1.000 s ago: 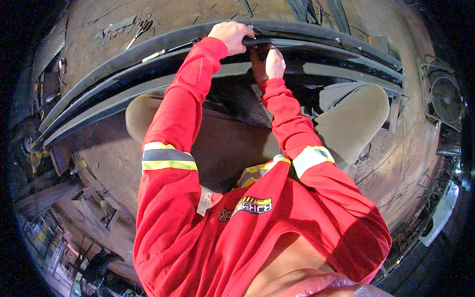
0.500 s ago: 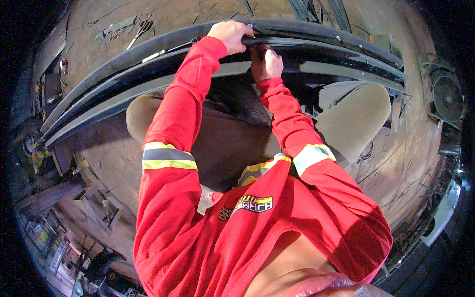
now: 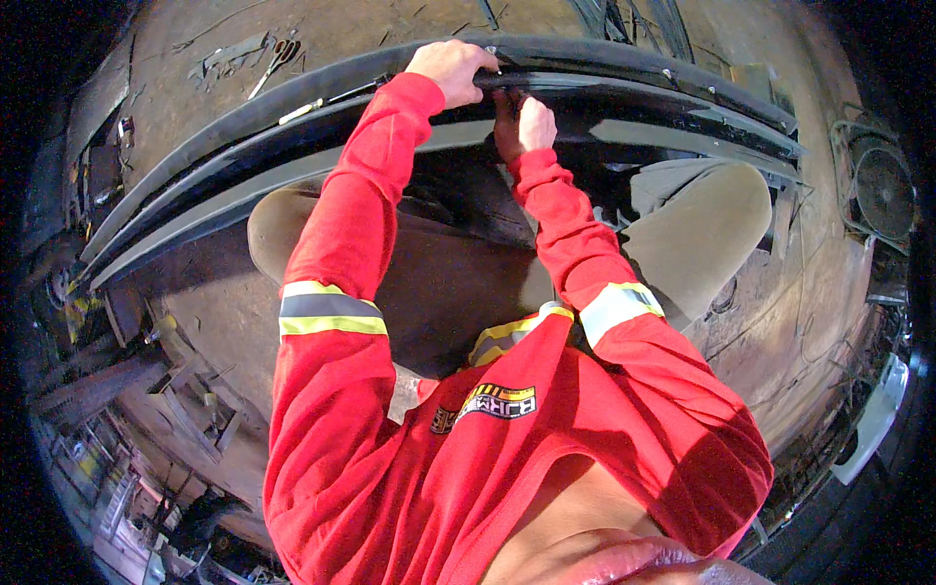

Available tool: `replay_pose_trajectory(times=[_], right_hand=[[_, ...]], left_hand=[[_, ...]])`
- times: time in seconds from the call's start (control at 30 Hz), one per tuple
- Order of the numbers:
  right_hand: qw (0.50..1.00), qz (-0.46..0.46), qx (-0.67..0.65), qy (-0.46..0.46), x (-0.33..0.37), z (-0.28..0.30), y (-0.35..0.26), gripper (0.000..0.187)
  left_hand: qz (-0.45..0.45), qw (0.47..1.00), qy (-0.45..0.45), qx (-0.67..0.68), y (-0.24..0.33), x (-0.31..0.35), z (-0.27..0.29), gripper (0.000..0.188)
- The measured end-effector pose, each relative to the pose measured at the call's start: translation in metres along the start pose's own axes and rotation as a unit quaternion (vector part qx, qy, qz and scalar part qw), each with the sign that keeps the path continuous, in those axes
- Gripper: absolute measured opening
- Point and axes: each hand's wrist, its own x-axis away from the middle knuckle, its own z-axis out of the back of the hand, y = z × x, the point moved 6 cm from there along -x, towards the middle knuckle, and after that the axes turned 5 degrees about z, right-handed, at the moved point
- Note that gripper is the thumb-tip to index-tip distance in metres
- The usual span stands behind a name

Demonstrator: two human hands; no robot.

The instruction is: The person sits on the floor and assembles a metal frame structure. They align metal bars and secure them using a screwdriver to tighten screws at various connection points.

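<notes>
A long dark beam-like piece with raised ridges stretches crosswise in front of my folded legs. My left hand rests on its far ridge, fingers curled and closed beside a small shiny fastener. Just nearer, my right hand reaches into the dark groove between the ridges. Its fingers are bent and pressed together; whatever they grip is hidden in shadow. Left of my left hand, a slim tool with a pale handle lies along the piece.
On the brown floor beyond lies a metal tool with a forked head. Dark strips lie at the far side. A round-grilled fan stands at the right. Metal frames and scrap crowd the lower left.
My right hand has shifted very slightly, and its fingers sit a little lower in the groove. My left hand stays almost in place.
</notes>
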Motion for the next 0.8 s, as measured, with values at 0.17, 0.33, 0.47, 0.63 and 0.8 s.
replay_pose_trajectory(times=[0.17,0.33,0.47,0.63,0.8], right_hand=[[1.000,0.017,0.024,-0.012,-0.010,-0.010,0.018,0.033],[0.992,0.071,0.108,0.013,-0.010,-0.005,0.002,0.031],[0.996,0.072,-0.006,0.060,-0.011,-0.011,0.014,0.024],[0.991,0.018,-0.116,-0.068,-0.026,-0.012,0.029,0.024],[0.992,0.036,0.116,-0.020,-0.002,0.027,-0.029,0.013]], left_hand=[[0.018,1.000,-0.017,0.001,0.000,0.000,-0.001,0.042],[0.021,1.000,-0.016,-0.005,-0.001,-0.001,-0.002,0.042],[0.013,1.000,-0.010,-0.006,0.001,-0.002,0.000,0.042],[0.011,1.000,-0.014,0.002,0.001,-0.003,-0.001,0.041],[0.000,1.000,0.000,0.002,-0.003,-0.003,-0.003,0.041]])
